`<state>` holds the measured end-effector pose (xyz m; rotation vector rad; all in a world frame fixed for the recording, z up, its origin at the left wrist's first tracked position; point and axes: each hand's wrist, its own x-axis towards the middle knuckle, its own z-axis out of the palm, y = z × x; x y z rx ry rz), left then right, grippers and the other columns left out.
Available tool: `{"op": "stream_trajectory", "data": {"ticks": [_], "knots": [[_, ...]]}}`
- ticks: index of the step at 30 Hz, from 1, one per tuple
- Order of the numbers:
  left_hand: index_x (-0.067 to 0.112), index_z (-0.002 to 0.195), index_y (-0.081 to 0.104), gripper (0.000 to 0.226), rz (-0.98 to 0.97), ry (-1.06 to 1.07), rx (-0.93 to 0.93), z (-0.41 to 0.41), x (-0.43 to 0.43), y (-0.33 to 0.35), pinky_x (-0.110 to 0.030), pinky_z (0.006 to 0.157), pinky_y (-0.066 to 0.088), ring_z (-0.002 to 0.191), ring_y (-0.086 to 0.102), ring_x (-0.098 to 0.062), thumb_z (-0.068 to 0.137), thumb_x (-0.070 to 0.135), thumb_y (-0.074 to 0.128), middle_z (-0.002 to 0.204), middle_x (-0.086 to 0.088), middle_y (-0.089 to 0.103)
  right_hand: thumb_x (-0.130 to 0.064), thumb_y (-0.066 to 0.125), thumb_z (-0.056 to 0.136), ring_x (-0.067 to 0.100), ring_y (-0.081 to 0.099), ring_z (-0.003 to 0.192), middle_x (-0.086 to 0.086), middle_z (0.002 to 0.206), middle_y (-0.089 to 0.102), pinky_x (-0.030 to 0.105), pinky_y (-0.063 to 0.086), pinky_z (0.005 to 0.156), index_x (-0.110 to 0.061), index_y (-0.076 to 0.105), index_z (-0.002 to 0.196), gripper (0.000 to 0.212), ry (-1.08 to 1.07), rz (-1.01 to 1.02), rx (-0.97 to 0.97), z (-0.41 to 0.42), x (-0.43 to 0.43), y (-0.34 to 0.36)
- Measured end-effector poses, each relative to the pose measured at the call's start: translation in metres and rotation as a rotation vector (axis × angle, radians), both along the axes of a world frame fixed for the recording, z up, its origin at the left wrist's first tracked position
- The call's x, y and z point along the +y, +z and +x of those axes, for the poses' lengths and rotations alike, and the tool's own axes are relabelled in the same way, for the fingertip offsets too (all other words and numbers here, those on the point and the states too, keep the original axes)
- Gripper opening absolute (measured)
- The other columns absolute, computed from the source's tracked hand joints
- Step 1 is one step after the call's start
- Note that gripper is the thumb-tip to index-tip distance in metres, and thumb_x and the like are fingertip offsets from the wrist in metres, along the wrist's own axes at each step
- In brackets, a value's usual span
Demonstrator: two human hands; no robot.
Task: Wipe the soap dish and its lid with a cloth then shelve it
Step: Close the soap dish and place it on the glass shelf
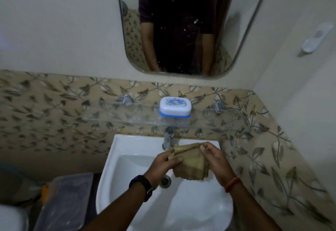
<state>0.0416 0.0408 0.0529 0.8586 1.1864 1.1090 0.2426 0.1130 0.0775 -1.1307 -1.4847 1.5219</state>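
The soap dish point(175, 109) stands on the glass shelf point(127, 116), a little right of the shelf's middle and close to its back edge by the leaf-patterned tiles point(54, 110). Its white lid point(175, 105), printed with a blue emblem, sits closed on the blue base, which shows as a band along the bottom. The shelf hangs on two metal brackets, one on each side of the dish.

Below the shelf, over the white sink point(127, 150), both hands hold a tan cloth point(190, 161). The left hand point(164, 163) pinches the cloth's left upper edge, its fingers point(175, 160) curled narrow on the fabric. The right hand point(214, 160) grips the right upper edge, thumb and forefinger closed on a fold near the top corner. The cloth is bunched between them and hangs down over the basin, its lower edge just above and right of the drain point(165, 181). The top of the cloth lies just beside the tap point(168, 139), which comes down from under the shelf at the sink's back edge.

The dish is well apart from both sets of fingers: it sits above and beyond them, up on the shelf, with the tap between; neither hand touches it.

A dark watch point(143, 185) is on the left wrist and a red thread band point(231, 184) on the right. A mirror point(181, 27) above the shelf reflects the person's dark shirt and arms.
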Motion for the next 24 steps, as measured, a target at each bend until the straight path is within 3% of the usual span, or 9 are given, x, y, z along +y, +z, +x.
{"op": "stream_trajectory", "data": {"ticks": [1, 3, 10, 14, 18, 20, 21, 23, 24], "knots": [[0.004, 0.126, 0.067, 0.03, -0.025, 0.039, -0.062, -0.006, -0.009, 0.003, -0.04, 0.096, 0.057, 0.11, 0.071, -0.026, 0.098, 0.013, 0.064, 0.119, -0.011, 0.075, -0.019, 0.051, 0.102, 0.025, 0.069, 0.095, 0.019, 0.107, 0.072, 0.038, 0.057, 0.08, -0.009, 0.069, 0.105, 0.021, -0.003, -0.076, 0.039, -0.012, -0.009, 0.005], [0.009, 0.127, 0.066, 0.029, -0.074, 0.129, -0.107, -0.019, -0.027, 0.008, -0.049, 0.097, 0.056, 0.114, 0.069, -0.032, 0.101, 0.017, 0.059, 0.122, -0.014, 0.073, -0.014, 0.053, 0.1, 0.026, 0.072, 0.095, 0.017, 0.108, 0.074, 0.039, 0.059, 0.078, -0.008, 0.069, 0.109, 0.019, -0.026, -0.2, 0.095, -0.039, -0.028, 0.013], [0.005, 0.116, 0.071, 0.021, -0.103, 0.484, -0.005, -0.088, -0.097, 0.004, -0.034, 0.061, 0.053, 0.08, 0.07, -0.033, 0.1, 0.015, 0.06, 0.1, -0.017, 0.078, 0.015, 0.062, 0.085, 0.04, 0.066, 0.107, 0.024, 0.116, 0.069, 0.049, 0.055, 0.091, 0.004, 0.06, 0.121, 0.038, 0.108, -0.356, 0.196, -0.14, -0.088, 0.009], [0.006, 0.111, 0.073, 0.017, -0.105, 0.621, -0.02, -0.153, -0.15, -0.013, -0.037, 0.077, 0.062, 0.093, 0.076, -0.03, 0.099, 0.007, 0.061, 0.104, -0.016, 0.079, 0.012, 0.069, 0.08, 0.036, 0.07, 0.096, 0.022, 0.106, 0.072, 0.043, 0.06, 0.078, -0.008, 0.061, 0.119, 0.045, 0.209, -0.321, 0.012, -0.216, -0.12, -0.011], [-0.007, 0.105, 0.069, 0.02, -0.2, 0.673, 0.129, -0.225, -0.206, -0.04, -0.044, 0.077, 0.061, 0.089, 0.073, -0.037, 0.101, 0.009, 0.059, 0.1, -0.029, 0.074, 0.006, 0.072, 0.078, 0.03, 0.068, 0.085, 0.015, 0.099, 0.067, 0.033, 0.059, 0.068, -0.024, 0.053, 0.119, 0.054, 0.314, -0.124, -0.189, -0.294, -0.161, -0.036], [-0.011, 0.092, 0.064, 0.023, -0.276, 0.644, 0.212, -0.262, -0.234, -0.06, -0.047, 0.068, 0.051, 0.071, 0.064, -0.042, 0.101, 0.009, 0.059, 0.078, -0.035, 0.061, 0.002, 0.071, 0.076, 0.017, 0.064, 0.081, 0.006, 0.098, 0.065, 0.011, 0.051, 0.062, -0.025, 0.058, 0.108, 0.044, 0.364, -0.029, -0.277, -0.333, -0.183, -0.057], [-0.005, 0.086, 0.061, 0.019, -0.313, 0.647, 0.264, -0.28, -0.245, -0.07, -0.044, 0.062, 0.043, 0.059, 0.057, -0.033, 0.1, 0.008, 0.06, 0.066, -0.029, 0.054, 0.0, 0.07, 0.076, 0.015, 0.063, 0.08, 0.002, 0.097, 0.066, 0.004, 0.046, 0.058, -0.025, 0.062, 0.1, 0.037, 0.39, -0.007, -0.322, -0.352, -0.193, -0.071], [-0.002, 0.098, 0.061, 0.006, -0.366, 0.667, 0.369, -0.312, -0.263, -0.094, -0.039, 0.058, 0.039, 0.056, 0.049, -0.02, 0.097, 0.004, 0.063, 0.064, -0.025, 0.053, 0.001, 0.069, 0.078, 0.017, 0.067, 0.085, 0.0, 0.096, 0.07, 0.001, 0.042, 0.06, -0.023, 0.07, 0.09, 0.027, 0.414, -0.017, -0.371, -0.386, -0.21, -0.105], [-0.001, 0.114, 0.059, 0.02, -0.367, 0.686, 0.424, -0.325, -0.269, -0.109, -0.041, 0.059, 0.044, 0.063, 0.052, -0.021, 0.096, 0.002, 0.065, 0.073, -0.028, 0.058, 0.004, 0.068, 0.078, 0.018, 0.068, 0.09, 0.001, 0.096, 0.072, 0.0, 0.041, 0.064, -0.021, 0.072, 0.088, 0.027, 0.414, -0.031, -0.381, -0.4, -0.218, -0.124]]}}
